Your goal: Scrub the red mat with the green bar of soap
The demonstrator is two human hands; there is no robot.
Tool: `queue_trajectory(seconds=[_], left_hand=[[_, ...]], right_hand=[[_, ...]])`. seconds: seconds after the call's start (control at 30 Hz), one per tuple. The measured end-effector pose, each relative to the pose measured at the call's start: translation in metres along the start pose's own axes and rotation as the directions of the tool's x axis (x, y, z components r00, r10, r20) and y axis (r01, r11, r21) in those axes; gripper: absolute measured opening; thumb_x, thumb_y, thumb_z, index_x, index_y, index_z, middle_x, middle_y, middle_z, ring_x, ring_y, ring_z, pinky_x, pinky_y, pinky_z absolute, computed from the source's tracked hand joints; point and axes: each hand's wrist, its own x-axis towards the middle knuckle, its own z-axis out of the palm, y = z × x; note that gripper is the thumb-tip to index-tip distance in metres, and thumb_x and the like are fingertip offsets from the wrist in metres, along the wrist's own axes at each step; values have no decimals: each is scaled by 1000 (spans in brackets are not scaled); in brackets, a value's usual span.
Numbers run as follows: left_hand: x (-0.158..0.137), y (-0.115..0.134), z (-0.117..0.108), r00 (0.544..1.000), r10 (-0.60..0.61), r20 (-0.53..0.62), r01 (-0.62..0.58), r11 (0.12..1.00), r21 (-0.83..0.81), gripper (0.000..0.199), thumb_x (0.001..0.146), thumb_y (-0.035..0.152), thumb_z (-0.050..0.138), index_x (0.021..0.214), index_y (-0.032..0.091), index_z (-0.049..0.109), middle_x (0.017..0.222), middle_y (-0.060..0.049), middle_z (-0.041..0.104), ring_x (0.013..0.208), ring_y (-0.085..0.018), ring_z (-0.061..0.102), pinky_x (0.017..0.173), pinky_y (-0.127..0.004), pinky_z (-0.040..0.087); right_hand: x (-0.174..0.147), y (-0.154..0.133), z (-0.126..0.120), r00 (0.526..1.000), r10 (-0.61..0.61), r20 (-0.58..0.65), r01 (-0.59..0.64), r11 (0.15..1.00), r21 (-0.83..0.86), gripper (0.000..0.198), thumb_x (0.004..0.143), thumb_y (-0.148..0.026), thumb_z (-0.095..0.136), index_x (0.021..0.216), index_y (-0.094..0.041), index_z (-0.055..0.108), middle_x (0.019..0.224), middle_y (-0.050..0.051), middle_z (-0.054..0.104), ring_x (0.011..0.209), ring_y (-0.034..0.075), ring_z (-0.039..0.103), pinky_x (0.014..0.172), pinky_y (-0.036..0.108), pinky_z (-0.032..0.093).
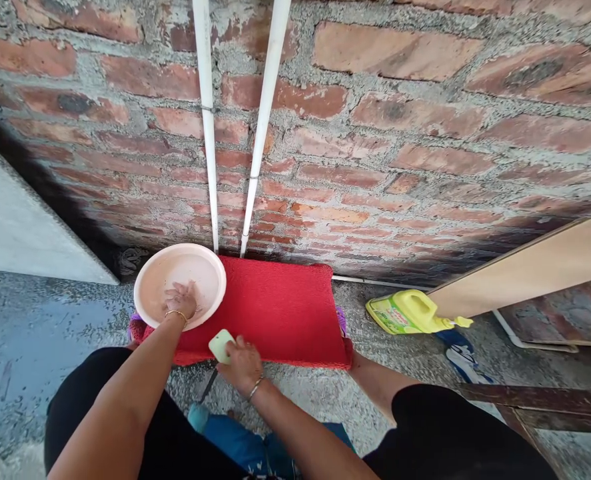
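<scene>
A pale pink basin (pixel 148 267) stands on the left end of a red cloth (pixel 285 307), which is spread over a low flat surface. My left hand (pixel 181 300) reaches down into the basin, its fingers spread near the bottom, holding nothing that I can see. Over the cloth's front edge, right of the basin, my right hand (pixel 245 367) grips a pale green bar of soap (pixel 220 345) between thumb and fingers. Each wrist wears a bracelet.
Behind the cloth rises a brick wall (pixel 400 140) with two white pipes (pixel 260 120). A yellow jug (pixel 405 312) lies on the floor to the right, near a leaning board (pixel 530 267) and a sandal (pixel 465 363). A pale slab (pixel 30 220) leans at left.
</scene>
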Motion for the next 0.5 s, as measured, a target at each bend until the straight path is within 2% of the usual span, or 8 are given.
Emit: queue_trajectory(seconds=[0.1,0.2,0.3,0.37,0.5], left_hand=[[-2,0,-3,999,0,43,-1,1000,30,77,84,46,50,151,24,18,153,-31,21,131,-54,33,73,-66,49],[-3,1,-5,999,-10,34,10,1000,13,79,84,48,50,151,24,17,152,-31,22,130,-54,33,73,-67,49],[-4,3,-5,1000,-16,26,15,1000,18,77,85,46,49,151,23,18,152,-31,23,130,-55,32,71,-66,50],[-4,5,-6,999,-24,32,23,999,29,73,86,43,47,151,24,19,152,-30,24,131,-55,32,70,-65,51],[-5,6,-7,998,-50,38,48,998,43,72,86,41,48,150,26,20,153,-30,24,130,-54,34,72,-67,50]], right_hand=[[6,-17,7,997,-74,33,75,997,-35,39,74,-42,65,107,-23,63,117,11,59,105,28,57,92,40,39],[5,5,0,999,-18,41,21,998,-63,37,74,-42,64,106,-22,64,114,11,59,104,27,58,90,39,40],[-10,56,-17,990,138,26,-134,986,-102,34,76,-44,62,102,-22,64,110,10,60,101,26,59,85,35,41],[-26,100,-33,960,277,29,-272,955,-116,33,79,-44,59,102,-22,64,110,10,60,98,24,61,81,32,42],[-60,187,-67,832,543,109,-534,839,-107,28,81,-41,55,101,-22,62,106,10,62,96,21,64,75,29,43]])
